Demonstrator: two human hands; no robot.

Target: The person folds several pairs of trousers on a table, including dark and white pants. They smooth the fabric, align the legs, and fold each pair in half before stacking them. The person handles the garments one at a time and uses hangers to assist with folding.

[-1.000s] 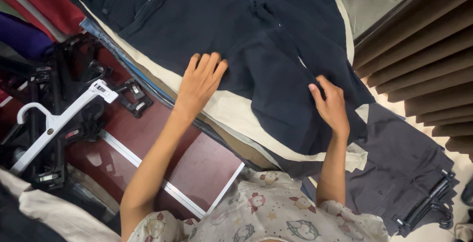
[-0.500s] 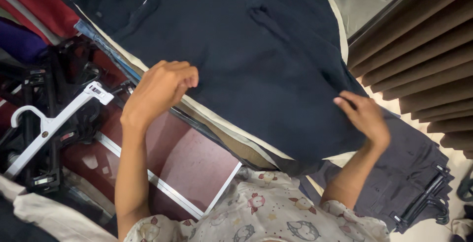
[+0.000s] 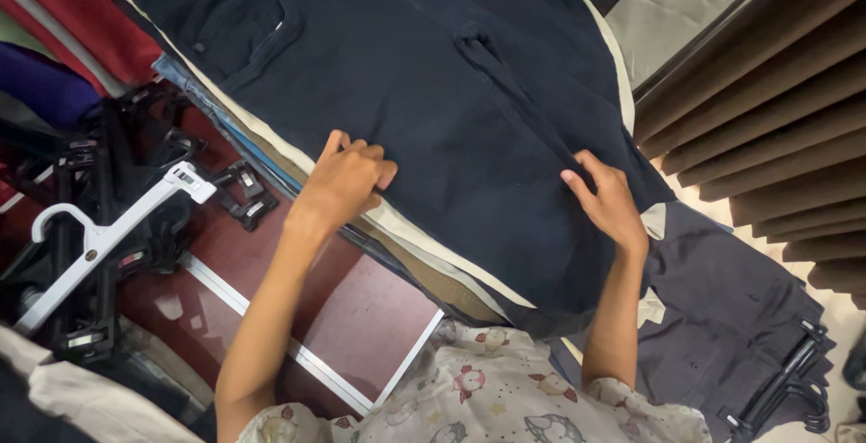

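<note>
- Since half a second ago the left hand (image 3: pixel 347 177) has come down from its raised, curled pose to the near-left edge of the dark navy trousers (image 3: pixel 433 109); the right hand (image 3: pixel 606 198) has slid a little inward along the near-right side of that same garment.
- At the far left, a white plastic hanger (image 3: pixel 104 235) lies across a heap of black clip hangers (image 3: pixel 86 190) on the dark red floor (image 3: pixel 370 317), well apart from both hands.
- A silver strip (image 3: pixel 298 353) runs across that floor, near the left forearm.
- Left hand: fingers bent and bunched at the trousers' edge, knuckles up; it seems to pinch the cloth there, though I cannot tell how much it holds.
- Beneath that edge show layers of a stack of folded garments (image 3: pixel 424 253), cream, tan and blue, which carries the trousers.
- The navy trousers lie spread flat on top of the stack, a back pocket (image 3: pixel 230 23) towards the far-left corner and a seam fold near the middle.
- Right hand: palm down, fingers spread fairly wide and pressing flat on the trousers by the near-right edge, gripping nothing.
- To the right, lower down, lies a dark grey garment (image 3: pixel 722 308) with a black hanger (image 3: pixel 780 380) at its near-right corner.
- Brown slatted panels (image 3: pixel 776 109) fill the far-right side.
- At the bottom, the person's pale patterned shirt (image 3: pixel 487 398) shows.
</note>
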